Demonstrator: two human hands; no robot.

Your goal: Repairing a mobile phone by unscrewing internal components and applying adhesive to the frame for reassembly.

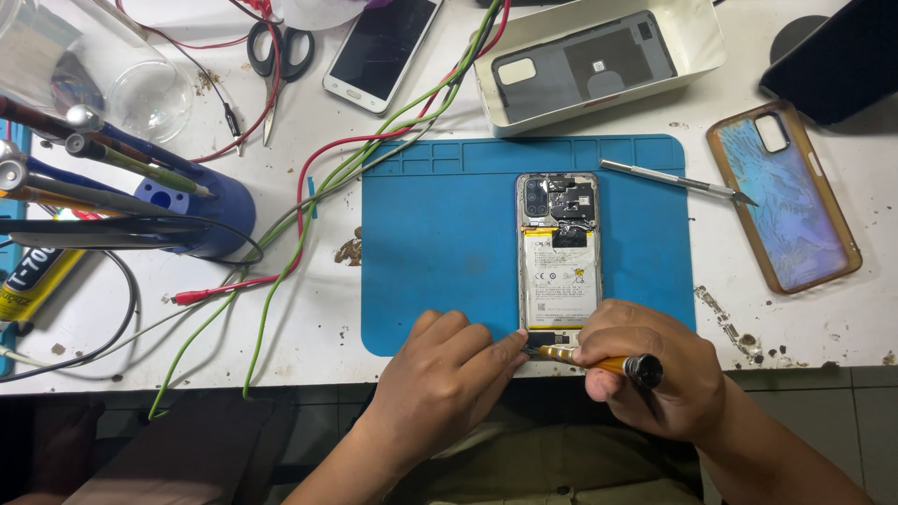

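Observation:
An opened phone lies back-up on a blue work mat, its battery and circuit board exposed. My left hand rests at the mat's near edge, fingertips pressing the phone's bottom left corner. My right hand grips an orange-handled screwdriver, held nearly flat, with its tip at the phone's bottom end.
A white tray holds the grey back cover. A craft knife and a phone case lie right. At left are a blue tool holder, red and green wires, scissors and another phone.

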